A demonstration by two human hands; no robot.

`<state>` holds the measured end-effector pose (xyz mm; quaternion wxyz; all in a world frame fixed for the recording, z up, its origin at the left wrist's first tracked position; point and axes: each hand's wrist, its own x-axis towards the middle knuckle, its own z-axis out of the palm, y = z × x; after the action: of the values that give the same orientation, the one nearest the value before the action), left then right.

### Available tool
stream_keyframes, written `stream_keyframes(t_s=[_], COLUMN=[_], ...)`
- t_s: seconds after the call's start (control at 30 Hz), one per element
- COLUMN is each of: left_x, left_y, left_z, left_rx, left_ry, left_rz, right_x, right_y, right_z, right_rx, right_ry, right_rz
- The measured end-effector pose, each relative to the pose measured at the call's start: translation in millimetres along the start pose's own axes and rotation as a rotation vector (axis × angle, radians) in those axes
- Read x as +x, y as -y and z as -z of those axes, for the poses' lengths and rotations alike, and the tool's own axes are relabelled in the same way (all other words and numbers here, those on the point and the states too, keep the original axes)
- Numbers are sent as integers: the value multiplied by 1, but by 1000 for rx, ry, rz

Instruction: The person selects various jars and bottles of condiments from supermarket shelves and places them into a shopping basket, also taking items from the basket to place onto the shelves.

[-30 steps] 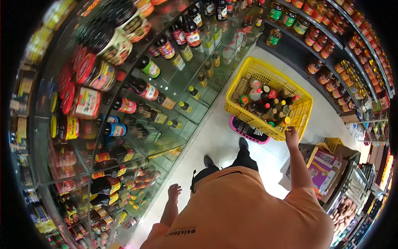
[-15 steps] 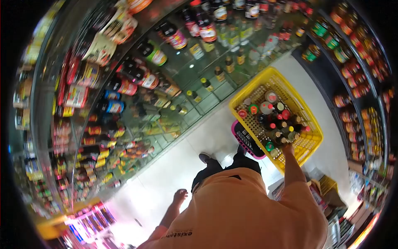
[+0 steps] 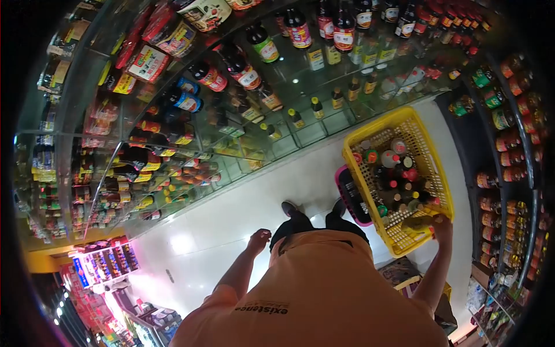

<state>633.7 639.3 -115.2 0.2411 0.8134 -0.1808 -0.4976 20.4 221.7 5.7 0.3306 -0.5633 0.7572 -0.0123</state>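
My right hand is closed around one end of a bottle with a yellow label, which lies tilted over the near end of a yellow plastic basket. Upright bottles with red, green and pale caps are grouped in the basket, beyond the one in my hand. My left hand hangs at my left side above the floor, its fingers curled in, and no object shows in it.
Glass shelves with sauce bottles and jars curve along the left and front. A dark rack of jars stands on the right. Against the yellow basket's left side is a pink-rimmed dark basket. Boxes lie near my right side.
My right hand has moved from among the bottles toward the basket's near right edge, and a yellow-labelled bottle now shows in it. My left hand has risen slightly; the view has shifted.
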Motion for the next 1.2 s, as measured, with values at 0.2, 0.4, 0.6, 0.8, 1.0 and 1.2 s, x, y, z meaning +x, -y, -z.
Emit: stream_keyframes(t_s=[0.2,0.4,0.6,0.8,1.0,1.2], left_x=[38,-27,-109,-130,-107,-33], left_y=[-50,-237,-337,-309,-224,-104], left_z=[-20,-24,17,77,137,172], left_rx=[114,-87,-45,146,-50,-241], left_ry=[30,59,-27,-404,-462,-828], left_rz=[-303,-422,-1066,-850,-547,-332], right_x=[-90,-107,-136,-226,-280,-212], right_y=[153,262,382,469,533,611], right_z=[124,92,-35,-156,-213,-235], right_rx=[186,632,697,519,-23,-86], right_ry=[210,660,903,934,966,43], right_rz=[280,686,758,1081,1200,1529])
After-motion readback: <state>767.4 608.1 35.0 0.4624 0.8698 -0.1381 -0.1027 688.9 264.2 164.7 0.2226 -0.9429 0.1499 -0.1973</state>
